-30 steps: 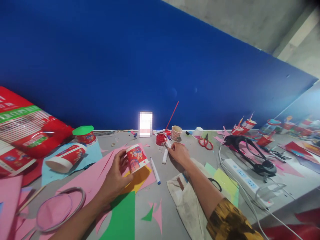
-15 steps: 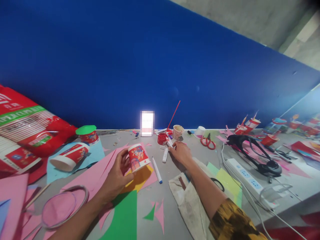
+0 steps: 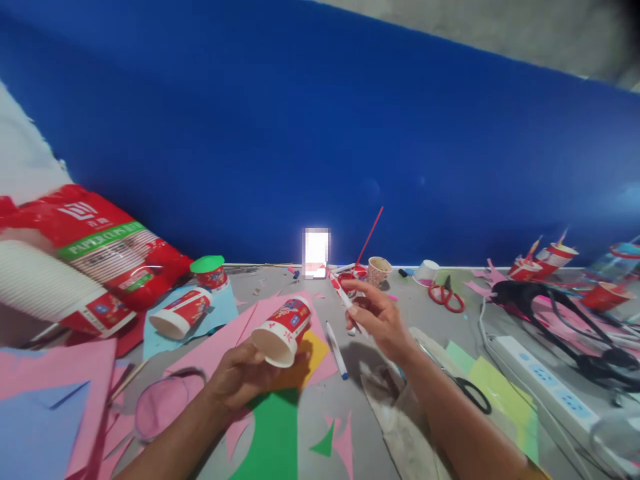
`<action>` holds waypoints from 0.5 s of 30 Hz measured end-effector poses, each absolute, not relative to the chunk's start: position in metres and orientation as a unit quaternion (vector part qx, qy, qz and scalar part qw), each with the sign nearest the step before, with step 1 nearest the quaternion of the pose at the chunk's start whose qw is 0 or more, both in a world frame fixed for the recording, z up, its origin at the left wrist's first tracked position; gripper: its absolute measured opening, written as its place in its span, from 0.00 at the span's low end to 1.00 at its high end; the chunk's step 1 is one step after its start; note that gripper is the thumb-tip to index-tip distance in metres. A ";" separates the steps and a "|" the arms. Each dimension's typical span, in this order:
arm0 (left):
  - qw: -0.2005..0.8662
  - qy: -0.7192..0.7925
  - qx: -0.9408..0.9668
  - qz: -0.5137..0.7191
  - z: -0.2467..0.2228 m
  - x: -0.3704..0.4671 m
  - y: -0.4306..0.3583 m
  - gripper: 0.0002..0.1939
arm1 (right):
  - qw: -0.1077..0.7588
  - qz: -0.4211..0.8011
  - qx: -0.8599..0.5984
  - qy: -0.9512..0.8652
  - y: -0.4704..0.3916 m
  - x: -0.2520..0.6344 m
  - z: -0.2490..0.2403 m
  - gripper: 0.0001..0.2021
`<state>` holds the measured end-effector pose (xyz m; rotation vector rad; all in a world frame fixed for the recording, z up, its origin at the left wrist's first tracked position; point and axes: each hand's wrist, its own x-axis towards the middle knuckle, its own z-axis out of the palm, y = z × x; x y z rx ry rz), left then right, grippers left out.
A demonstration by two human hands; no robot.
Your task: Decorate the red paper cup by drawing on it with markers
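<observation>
My left hand (image 3: 245,377) holds a red-and-white printed paper cup (image 3: 286,327) tilted, its open mouth turned down toward me. Between the thumb and fingers of my right hand (image 3: 377,313) is a slim white pen-like stick with a red end (image 3: 342,293), raised above the table. On the grey surface between my hands lies a white marker with a blue end (image 3: 337,350). Under the held cup are a yellow-orange paper piece (image 3: 313,360) and pink paper (image 3: 227,340). Nearer to me lies a green paper sheet (image 3: 275,437).
A red bag of paper cups (image 3: 107,230) stands at the left, near a lying cup (image 3: 183,312) and a green-topped cup (image 3: 209,273). Red-handled scissors (image 3: 447,297), a patterned cup (image 3: 379,270) and a white power strip (image 3: 543,387) are toward the right. A blue wall (image 3: 280,133) rises behind.
My right hand has lifted the white stick from the table near the red container. My left hand has tipped the cup so its mouth faces me. The view has turned left.
</observation>
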<state>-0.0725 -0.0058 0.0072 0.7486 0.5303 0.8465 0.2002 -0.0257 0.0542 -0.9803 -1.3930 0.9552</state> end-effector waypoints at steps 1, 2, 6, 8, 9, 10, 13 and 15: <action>0.820 0.241 0.357 0.377 0.008 -0.073 -0.007 0.34 | 0.563 0.444 -0.387 -0.579 -0.033 0.198 0.059 0.17; 0.823 0.237 0.367 0.362 0.009 -0.072 -0.009 0.33 | 0.562 0.478 -0.369 -0.566 -0.038 0.196 0.063 0.15; 0.813 0.230 0.396 0.359 0.011 -0.069 -0.015 0.35 | 0.586 0.543 -0.309 -0.517 -0.052 0.190 0.076 0.18; 0.813 0.212 0.396 0.370 0.010 -0.068 -0.016 0.41 | 0.610 0.526 -0.297 -0.513 -0.054 0.187 0.078 0.18; 0.816 0.197 0.396 0.373 0.009 -0.067 -0.016 0.44 | 0.620 0.509 -0.295 -0.519 -0.055 0.186 0.078 0.20; 0.819 0.181 0.394 0.375 0.008 -0.067 -0.016 0.46 | 0.627 0.489 -0.296 -0.530 -0.056 0.185 0.077 0.21; 0.833 0.139 0.390 0.367 0.005 -0.067 -0.015 0.48 | 0.630 0.415 -0.308 -0.580 -0.061 0.185 0.076 0.18; 0.841 0.131 0.385 0.356 0.004 -0.067 -0.014 0.47 | 0.623 0.345 -0.317 -0.627 -0.067 0.185 0.077 0.13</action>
